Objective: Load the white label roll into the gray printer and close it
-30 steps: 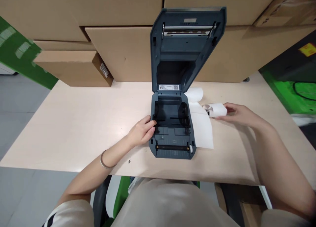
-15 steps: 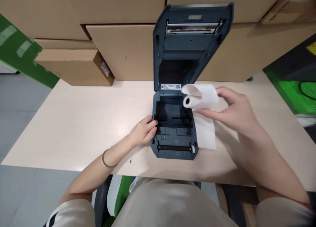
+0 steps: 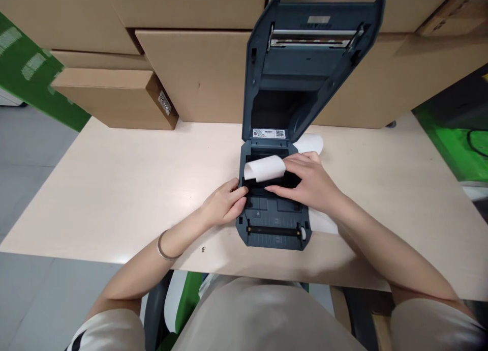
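A dark blue-grey label printer [image 3: 274, 239] stands on the table with its lid [image 3: 293, 81] raised. At its left edge, the fingers of my left hand [image 3: 224, 203] are curled round the side of the base. My right hand [image 3: 310, 183] reaches over the right side into the paper compartment. Between its fingers and thumb is the right end of a white paper roll [image 3: 265, 169], which lies slightly tilted across the compartment opening. The underside of the roll is hidden. The black platen roller [image 3: 272, 231] crosses the front of the base.
A white sheet [image 3: 324, 222] lies partly under the printer's right side. Another white paper piece [image 3: 310, 143], partly hidden, is behind my right hand. A flat cardboard box [image 3: 114, 99] stands at the back left, and large cartons [image 3: 194, 76] line the table's rear edge.
My right hand has moved left and down, bringing the paper roll from above the printer's right edge into the compartment opening. My left hand stays on the printer; the view has shifted slightly.
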The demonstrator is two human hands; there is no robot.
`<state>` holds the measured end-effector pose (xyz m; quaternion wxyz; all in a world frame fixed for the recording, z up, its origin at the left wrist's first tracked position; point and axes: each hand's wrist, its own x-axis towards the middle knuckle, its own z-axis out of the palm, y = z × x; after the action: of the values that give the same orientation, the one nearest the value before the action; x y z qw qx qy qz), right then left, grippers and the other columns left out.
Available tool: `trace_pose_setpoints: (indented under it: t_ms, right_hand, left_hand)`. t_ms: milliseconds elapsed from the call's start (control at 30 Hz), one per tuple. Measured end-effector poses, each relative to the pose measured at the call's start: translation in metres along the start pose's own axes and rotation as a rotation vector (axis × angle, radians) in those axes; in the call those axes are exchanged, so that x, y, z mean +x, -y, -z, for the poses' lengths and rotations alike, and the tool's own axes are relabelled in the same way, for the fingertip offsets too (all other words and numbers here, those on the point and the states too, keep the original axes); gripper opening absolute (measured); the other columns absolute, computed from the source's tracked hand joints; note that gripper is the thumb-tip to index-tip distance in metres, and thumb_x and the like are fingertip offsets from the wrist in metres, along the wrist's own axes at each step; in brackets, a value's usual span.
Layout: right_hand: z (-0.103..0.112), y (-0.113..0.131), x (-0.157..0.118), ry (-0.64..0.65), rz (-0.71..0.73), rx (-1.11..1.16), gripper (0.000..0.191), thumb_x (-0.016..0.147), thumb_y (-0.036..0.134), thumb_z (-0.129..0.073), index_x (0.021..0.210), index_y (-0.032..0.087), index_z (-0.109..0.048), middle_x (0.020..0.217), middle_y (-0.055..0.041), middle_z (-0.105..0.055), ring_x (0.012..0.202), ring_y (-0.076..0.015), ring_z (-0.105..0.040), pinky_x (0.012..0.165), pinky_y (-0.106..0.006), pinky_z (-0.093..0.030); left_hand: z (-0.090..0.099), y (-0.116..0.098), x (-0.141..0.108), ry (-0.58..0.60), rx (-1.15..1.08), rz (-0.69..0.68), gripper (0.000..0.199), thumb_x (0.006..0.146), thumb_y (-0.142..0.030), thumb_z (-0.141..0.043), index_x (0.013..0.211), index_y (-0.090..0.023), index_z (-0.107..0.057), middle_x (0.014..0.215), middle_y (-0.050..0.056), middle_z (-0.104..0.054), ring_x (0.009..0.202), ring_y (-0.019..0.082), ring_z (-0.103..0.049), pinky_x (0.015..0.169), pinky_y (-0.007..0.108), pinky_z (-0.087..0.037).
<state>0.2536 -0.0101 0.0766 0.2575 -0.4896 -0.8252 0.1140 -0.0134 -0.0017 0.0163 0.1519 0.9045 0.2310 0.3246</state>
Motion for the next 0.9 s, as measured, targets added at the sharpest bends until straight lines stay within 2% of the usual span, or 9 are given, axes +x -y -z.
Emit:
trace_pose_setpoints:
  t_ms: [100, 233, 333, 400, 600, 700, 767, 867, 900]
  right_hand:
    - [0.003, -0.001, -0.005, -0.086, 0.061, 0.078, 0.018, 0.094, 0.041, -0.075, 0.098, 0.023, -0.075, 0.099, -0.0021, -0.079, 0.097, -0.0234, -0.073, 0.091, -0.043, -0.043]
    - [0.01, 0.008, -0.021, -0.12, 0.247, 0.138, 0.004, 0.094, 0.022, -0.075, 0.094, 0.024, -0.071, 0.096, 0.0034, -0.08, 0.089, -0.0153, -0.075, 0.103, -0.04, -0.05]
    - [0.012, 0.014, -0.037, -0.104, 0.299, 0.154, 0.013, 0.091, 0.012, -0.07, 0.091, 0.024, -0.066, 0.086, 0.0045, -0.078, 0.077, -0.0125, -0.074, 0.087, -0.032, -0.059]
    - [0.01, 0.015, -0.045, -0.073, 0.301, 0.169, 0.015, 0.089, 0.009, -0.065, 0.088, 0.024, -0.063, 0.082, 0.0049, -0.077, 0.078, -0.0134, -0.075, 0.082, -0.03, -0.063]
    - [0.007, 0.01, -0.059, 0.005, 0.321, 0.171, 0.017, 0.088, 0.009, -0.06, 0.09, 0.026, -0.062, 0.094, 0.0053, -0.08, 0.108, -0.0156, -0.078, 0.102, -0.032, -0.063]
    - [0.007, 0.015, -0.063, 0.026, 0.287, 0.128, 0.028, 0.088, 0.025, -0.067, 0.116, 0.023, -0.062, 0.109, -0.0017, -0.08, 0.11, -0.0204, -0.077, 0.111, -0.045, -0.06]
    - [0.005, 0.019, -0.065, 0.016, 0.3, 0.062, 0.035, 0.089, 0.035, -0.071, 0.12, 0.02, -0.065, 0.109, -0.0058, -0.08, 0.107, -0.0233, -0.077, 0.115, -0.054, -0.056]
    - [0.001, 0.024, -0.069, -0.021, 0.363, 0.013, 0.009, 0.094, 0.029, -0.07, 0.089, 0.022, -0.072, 0.099, -0.0035, -0.079, 0.106, -0.0218, -0.076, 0.115, -0.053, -0.055]
    - [0.001, 0.025, -0.071, -0.009, 0.382, 0.025, 0.016, 0.095, 0.025, -0.067, 0.08, 0.022, -0.072, 0.103, -0.0036, -0.079, 0.111, -0.0215, -0.075, 0.115, -0.051, -0.057]
  left_hand:
    - [-0.001, 0.0, 0.0, -0.006, 0.005, -0.008, 0.038, 0.113, -0.036, -0.025, 0.101, -0.019, -0.057, 0.081, 0.0, -0.044, 0.067, 0.017, -0.049, 0.059, 0.028, -0.048]
    - [0.0, 0.0, -0.001, 0.012, 0.011, 0.01, 0.041, 0.113, -0.037, -0.025, 0.095, -0.019, -0.058, 0.081, 0.0, -0.044, 0.068, 0.017, -0.049, 0.06, 0.029, -0.048]
    - [0.001, -0.001, -0.001, 0.013, 0.018, 0.018, 0.042, 0.113, -0.037, -0.024, 0.097, -0.019, -0.059, 0.079, 0.0, -0.043, 0.066, 0.017, -0.047, 0.058, 0.03, -0.046]
    - [0.001, -0.001, 0.0, -0.007, 0.034, 0.008, 0.041, 0.113, -0.036, -0.024, 0.102, -0.018, -0.06, 0.079, 0.0, -0.043, 0.066, 0.017, -0.046, 0.058, 0.03, -0.045]
    - [0.0, -0.002, 0.0, -0.032, 0.081, 0.003, 0.043, 0.112, -0.036, -0.026, 0.106, -0.017, -0.064, 0.079, 0.0, -0.04, 0.067, 0.018, -0.046, 0.058, 0.031, -0.043]
    - [0.0, -0.002, -0.001, -0.011, 0.075, 0.023, 0.045, 0.112, -0.038, -0.025, 0.106, -0.018, -0.065, 0.08, 0.0, -0.041, 0.068, 0.019, -0.046, 0.059, 0.032, -0.043]
    - [0.0, -0.001, -0.002, -0.005, 0.073, 0.028, 0.045, 0.112, -0.038, -0.025, 0.107, -0.018, -0.065, 0.081, 0.001, -0.042, 0.069, 0.019, -0.046, 0.059, 0.032, -0.043]
    - [0.0, -0.001, -0.002, -0.002, 0.066, 0.034, 0.044, 0.111, -0.037, -0.026, 0.11, -0.017, -0.066, 0.082, 0.001, -0.041, 0.069, 0.019, -0.046, 0.061, 0.033, -0.043]
    - [0.0, -0.001, -0.003, 0.002, 0.061, 0.037, 0.044, 0.111, -0.037, -0.027, 0.111, -0.017, -0.066, 0.082, 0.001, -0.041, 0.07, 0.02, -0.046, 0.061, 0.033, -0.043]
